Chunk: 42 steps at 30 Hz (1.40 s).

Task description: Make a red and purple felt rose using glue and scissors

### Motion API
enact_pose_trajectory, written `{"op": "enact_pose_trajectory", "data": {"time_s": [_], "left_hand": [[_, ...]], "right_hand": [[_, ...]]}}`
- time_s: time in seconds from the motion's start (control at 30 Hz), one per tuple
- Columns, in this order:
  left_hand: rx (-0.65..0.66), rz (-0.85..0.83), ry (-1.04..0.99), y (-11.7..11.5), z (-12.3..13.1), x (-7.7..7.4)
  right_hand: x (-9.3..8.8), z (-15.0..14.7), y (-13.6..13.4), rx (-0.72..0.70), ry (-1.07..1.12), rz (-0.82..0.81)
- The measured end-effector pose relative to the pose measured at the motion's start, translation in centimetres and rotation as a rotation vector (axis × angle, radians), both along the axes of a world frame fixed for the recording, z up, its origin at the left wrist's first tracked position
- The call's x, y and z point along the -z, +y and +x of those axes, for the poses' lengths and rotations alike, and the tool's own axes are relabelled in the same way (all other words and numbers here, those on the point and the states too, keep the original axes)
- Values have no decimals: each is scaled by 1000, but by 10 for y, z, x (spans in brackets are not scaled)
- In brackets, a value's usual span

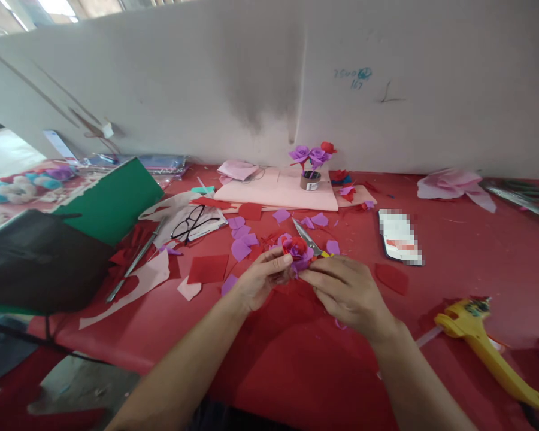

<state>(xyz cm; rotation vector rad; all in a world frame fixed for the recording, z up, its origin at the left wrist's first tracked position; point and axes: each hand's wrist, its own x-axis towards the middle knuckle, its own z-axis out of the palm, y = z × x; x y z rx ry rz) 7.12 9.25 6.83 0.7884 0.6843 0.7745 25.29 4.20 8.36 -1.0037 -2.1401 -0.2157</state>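
Note:
Between my two hands is a paper flower with a red centre and purple outer petals. My left hand is closed around its left side, thumb against the red part. The fingers of my right hand pinch at the purple petals on its lower right; the exact fingertip contact is partly hidden. Just behind the flower lie scissors with metal blades and a yellow handle, largely covered by my right hand. Purple petal cutouts and a red paper square are scattered left of the flower.
A yellow glue gun lies at the right, near a phone. Finished paper flowers stand in a small round holder on pink sheets by the wall. Eyeglasses, a metal ruler and a dark bag are leftward.

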Motion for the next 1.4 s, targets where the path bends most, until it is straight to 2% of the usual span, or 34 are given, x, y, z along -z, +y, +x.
{"op": "enact_pose_trajectory", "data": {"time_s": [0.1,0.2,0.3,0.43,0.53,0.63,0.93,1.23,1.4], "left_hand": [[-38,-28,21,0,1,1],[-77,-80,26,0,2,-1],[-93,-124,28,0,2,-4],[-74,-135,25,-1,3,-6],[-34,-114,11,-1,3,-5],[-16,-100,15,-1,4,-5],[62,51,101,-2,6,-7],[7,137,176,-5,9,-5],[-21,216,166,-7,10,-7]], "right_hand": [[1,0,0,23,-99,32],[1,0,-1,10,-78,38],[-1,-1,-2,-4,136,-22],[-3,-6,-5,138,594,-238],[-2,-10,-6,171,722,-337],[-2,-13,-5,130,675,-329],[-2,-17,-3,158,552,-277],[4,-21,-3,200,508,-221],[3,-21,-3,179,477,-224]]}}
